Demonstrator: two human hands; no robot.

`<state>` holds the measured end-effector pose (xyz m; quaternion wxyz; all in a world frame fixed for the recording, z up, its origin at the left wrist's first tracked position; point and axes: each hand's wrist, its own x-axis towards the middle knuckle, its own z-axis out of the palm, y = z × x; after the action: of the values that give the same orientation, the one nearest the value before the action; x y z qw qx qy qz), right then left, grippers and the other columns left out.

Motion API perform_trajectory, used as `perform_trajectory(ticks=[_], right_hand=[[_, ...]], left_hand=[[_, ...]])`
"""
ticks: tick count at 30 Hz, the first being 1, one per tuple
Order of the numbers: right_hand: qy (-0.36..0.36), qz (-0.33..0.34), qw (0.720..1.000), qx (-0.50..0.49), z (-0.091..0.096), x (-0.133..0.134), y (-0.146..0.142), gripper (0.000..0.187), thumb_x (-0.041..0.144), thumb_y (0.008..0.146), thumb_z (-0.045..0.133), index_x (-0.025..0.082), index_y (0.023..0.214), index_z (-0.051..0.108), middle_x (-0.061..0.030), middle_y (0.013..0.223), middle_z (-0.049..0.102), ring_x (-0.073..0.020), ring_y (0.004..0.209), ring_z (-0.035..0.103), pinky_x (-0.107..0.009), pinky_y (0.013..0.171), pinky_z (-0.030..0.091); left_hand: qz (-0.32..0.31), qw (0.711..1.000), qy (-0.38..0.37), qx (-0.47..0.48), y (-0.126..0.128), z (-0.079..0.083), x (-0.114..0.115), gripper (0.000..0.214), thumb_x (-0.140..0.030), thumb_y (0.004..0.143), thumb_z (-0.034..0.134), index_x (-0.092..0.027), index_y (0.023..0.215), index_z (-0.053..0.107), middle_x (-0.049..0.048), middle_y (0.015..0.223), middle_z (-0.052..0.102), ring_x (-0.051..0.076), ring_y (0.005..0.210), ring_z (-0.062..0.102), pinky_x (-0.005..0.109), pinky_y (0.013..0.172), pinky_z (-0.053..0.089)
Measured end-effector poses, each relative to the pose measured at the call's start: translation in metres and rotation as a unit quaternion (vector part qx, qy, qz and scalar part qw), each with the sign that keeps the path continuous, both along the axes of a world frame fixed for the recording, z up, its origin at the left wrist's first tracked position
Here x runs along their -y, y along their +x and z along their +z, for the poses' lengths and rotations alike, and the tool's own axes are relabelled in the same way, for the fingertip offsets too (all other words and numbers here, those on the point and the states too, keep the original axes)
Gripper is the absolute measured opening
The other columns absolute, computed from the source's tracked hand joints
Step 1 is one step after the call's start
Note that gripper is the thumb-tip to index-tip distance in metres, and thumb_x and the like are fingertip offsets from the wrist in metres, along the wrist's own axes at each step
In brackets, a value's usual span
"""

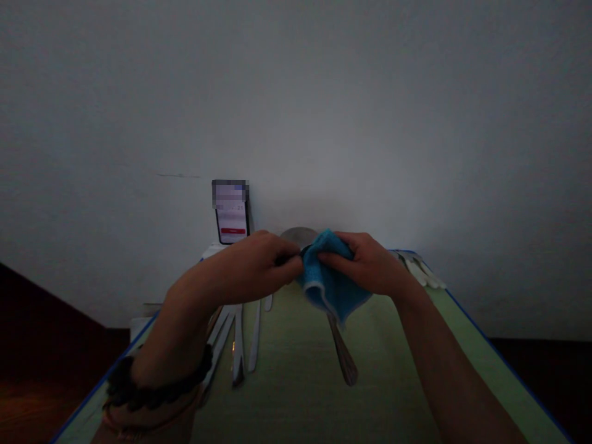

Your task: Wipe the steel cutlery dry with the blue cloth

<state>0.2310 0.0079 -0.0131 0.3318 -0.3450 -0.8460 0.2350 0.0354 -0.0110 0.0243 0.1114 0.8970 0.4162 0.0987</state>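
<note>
My right hand is closed on a blue cloth with a pale edge, which is bunched up and hangs down over the table. My left hand is closed in a pinch right beside the cloth. A dark bit of something shows at its fingertips, going into the cloth; I cannot make out what it is. Below the cloth lies a metal utensil handle, its far end hidden. Several table knives lie to the left, partly under my left forearm.
A phone leans upright against the wall at the back left. Behind my hands is a round greyish dish, partly hidden. White-handled cutlery lies at the back right. The green tabletop has blue edges.
</note>
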Motion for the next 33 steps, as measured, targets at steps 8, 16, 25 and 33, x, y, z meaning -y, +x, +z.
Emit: perform_trajectory(ticks=[8, 16, 25, 33], right_hand=[[-0.039, -0.01, 0.999, -0.033, 0.0, 0.002, -0.004, 0.022, 0.035, 0.078, 0.051, 0.016, 0.079, 0.059, 0.0018, 0.068, 0.056, -0.0085, 0.061, 0.048, -0.02, 0.056, 0.037], [-0.16, -0.029, 0.986, -0.049, -0.004, 0.001, -0.002, 0.035, 0.048, 0.077, 0.048, 0.015, 0.082, 0.06, -0.0014, 0.071, 0.059, -0.0117, 0.063, 0.051, -0.023, 0.056, 0.04], [-0.114, 0.016, 0.993, -0.012, 0.0, 0.002, 0.002, 0.029, 0.041, 0.08, 0.047, 0.014, 0.083, 0.057, -0.001, 0.073, 0.057, -0.0108, 0.064, 0.05, -0.022, 0.058, 0.041], [-0.067, 0.078, 0.991, 0.088, 0.002, 0.004, 0.002, 0.024, 0.035, 0.08, 0.049, 0.017, 0.092, 0.058, -0.0011, 0.081, 0.062, -0.0114, 0.069, 0.054, -0.023, 0.064, 0.04]], left_hand=[[0.001, 0.996, 0.094, -0.006, 0.003, 0.003, 0.0, 0.038, -0.032, 0.089, 0.032, -0.016, 0.061, 0.052, -0.0042, 0.047, 0.047, 0.007, 0.044, 0.045, 0.02, 0.046, 0.029], [0.181, 0.924, 0.334, -0.036, 0.015, -0.009, -0.007, 0.04, -0.038, 0.089, 0.027, -0.018, 0.071, 0.057, 0.0021, 0.055, 0.058, 0.015, 0.049, 0.052, 0.025, 0.047, 0.026], [0.167, 0.945, 0.28, 0.032, 0.011, -0.015, -0.01, 0.041, -0.038, 0.09, 0.025, -0.017, 0.071, 0.055, 0.0, 0.053, 0.054, 0.011, 0.049, 0.048, 0.023, 0.048, 0.029], [0.036, 0.994, 0.064, 0.081, 0.004, -0.015, -0.017, 0.042, -0.039, 0.087, 0.032, -0.014, 0.065, 0.058, -0.0025, 0.05, 0.053, 0.009, 0.047, 0.047, 0.02, 0.047, 0.032]])
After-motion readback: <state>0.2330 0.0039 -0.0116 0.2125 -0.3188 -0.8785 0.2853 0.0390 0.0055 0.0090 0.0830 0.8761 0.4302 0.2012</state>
